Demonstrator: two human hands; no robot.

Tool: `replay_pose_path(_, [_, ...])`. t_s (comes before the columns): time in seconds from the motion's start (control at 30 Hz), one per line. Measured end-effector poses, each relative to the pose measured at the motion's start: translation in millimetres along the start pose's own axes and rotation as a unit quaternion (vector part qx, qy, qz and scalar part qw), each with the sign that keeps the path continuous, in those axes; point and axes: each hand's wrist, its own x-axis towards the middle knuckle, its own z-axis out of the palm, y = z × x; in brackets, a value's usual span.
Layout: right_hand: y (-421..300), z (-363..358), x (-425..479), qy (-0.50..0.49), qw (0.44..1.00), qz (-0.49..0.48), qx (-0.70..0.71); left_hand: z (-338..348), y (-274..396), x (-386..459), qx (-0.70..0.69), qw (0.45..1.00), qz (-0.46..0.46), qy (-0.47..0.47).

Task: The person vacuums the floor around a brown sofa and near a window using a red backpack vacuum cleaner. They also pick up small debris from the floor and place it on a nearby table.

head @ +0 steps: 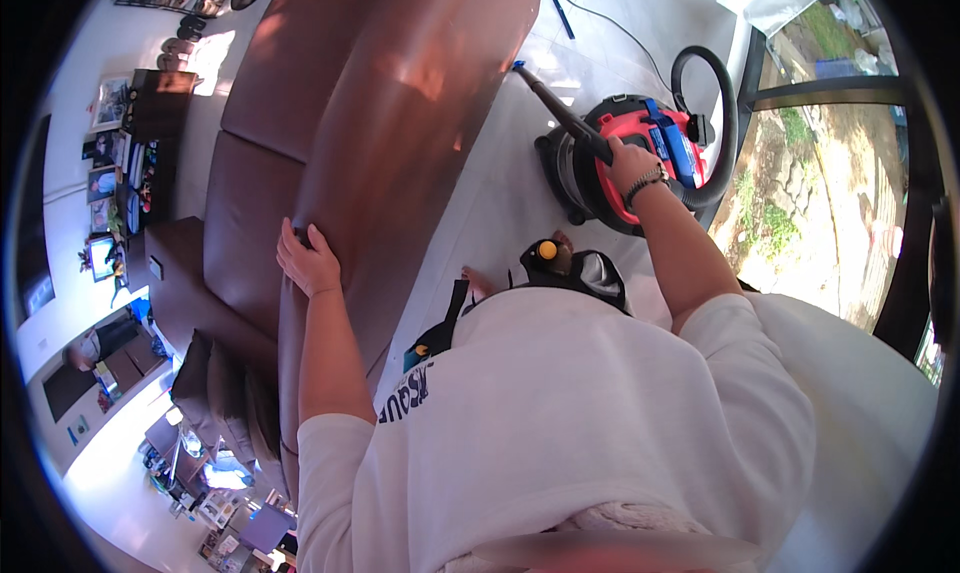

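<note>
My right hand grips the black vacuum wand, whose blue-tipped far end reaches the lower side of a brown leather sofa. Behind that hand stands a red and black canister vacuum cleaner on casters, with blue attachments on its top. Its ribbed black hose loops up on the right and comes back towards my hand. My left hand rests on the top edge of the sofa's back, fingers spread a little and holding nothing.
Pale floor tiles run between the sofa and a dark-framed glass door. A power cord and a blue strip lie on the floor ahead. A pouch with a yellow-capped item hangs at my waist. Dark cushions sit on the sofa.
</note>
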Motion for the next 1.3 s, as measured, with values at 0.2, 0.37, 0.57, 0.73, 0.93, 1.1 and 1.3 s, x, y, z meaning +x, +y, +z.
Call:
replay_pose_path(0.2, [-1, -38, 80, 0.023, 0.997, 0.047, 0.050, 6, 0, 6, 0.016, 1.000, 0.002, 0.010])
replay_pose_path(0.37, [25, -40, 56, 0.001, 0.998, 0.065, 0.023, 4, -3, 3, 0.012, 1.000, -0.009, 0.012])
replay_pose_path(0.57, [44, -41, 64, 0.022, 0.995, 0.091, 0.036, 7, -3, 6, 0.014, 1.000, -0.004, 0.002])
replay_pose_path(0.73, [19, -60, 26, -0.044, 0.998, 0.018, -0.039, 8, -9, 2, 0.018, 1.000, -0.009, 0.008])
replay_pose_path(0.93, [33, -73, 45, -0.055, 0.989, 0.058, -0.125, 7, -8, 3, 0.010, 1.000, -0.028, 0.006])
replay_pose_path(1.1, [6, -55, 50, -0.059, 0.990, 0.019, -0.123, 9, -14, 6, -0.007, 1.000, -0.008, 0.021])
replay_pose_path(1.3, [-50, -33, -15, -0.098, 0.976, -0.109, -0.160, 9, -19, 1, -0.011, 1.000, -0.021, 0.017])
